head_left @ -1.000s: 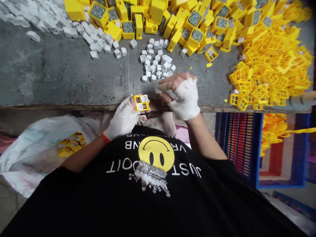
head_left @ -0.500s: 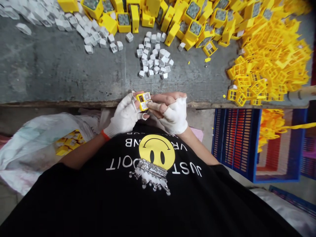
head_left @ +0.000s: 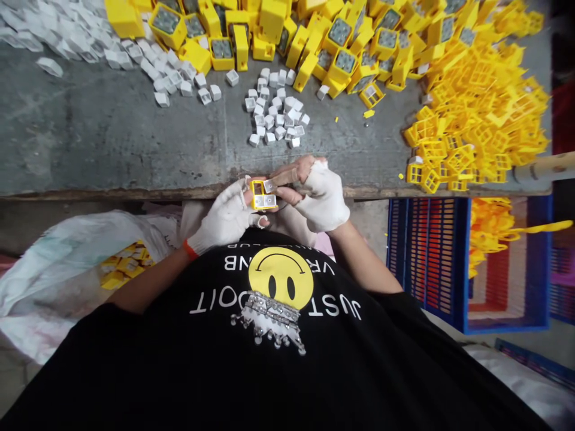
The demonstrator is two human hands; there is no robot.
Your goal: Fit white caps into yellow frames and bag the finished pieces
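My left hand (head_left: 227, 212), in a white fingerless glove, grips a small yellow window-like frame (head_left: 253, 196) by its left side at the table's front edge. White caps (head_left: 265, 202) sit in the frame's two lower openings, while its upper left opening is dark. At the upper right opening is another white cap (head_left: 270, 187), slightly tilted, with the fingertips of my right hand (head_left: 322, 197) closed at it. How far it is seated I cannot tell. Loose white caps (head_left: 277, 117) lie in a small group on the table beyond my hands.
Yellow boxes with grey insides (head_left: 339, 33) are heaped at the back. Yellow frames (head_left: 480, 120) pile up at the right, and more white pieces (head_left: 81, 27) lie at the far left. Below the table stand a blue crate (head_left: 465, 269) and a white plastic bag (head_left: 58, 257).
My right fingers have drawn back a little to the right, showing more of the frame and its two lower caps. The cap at the upper right now looks tilted. The view has shifted slightly.
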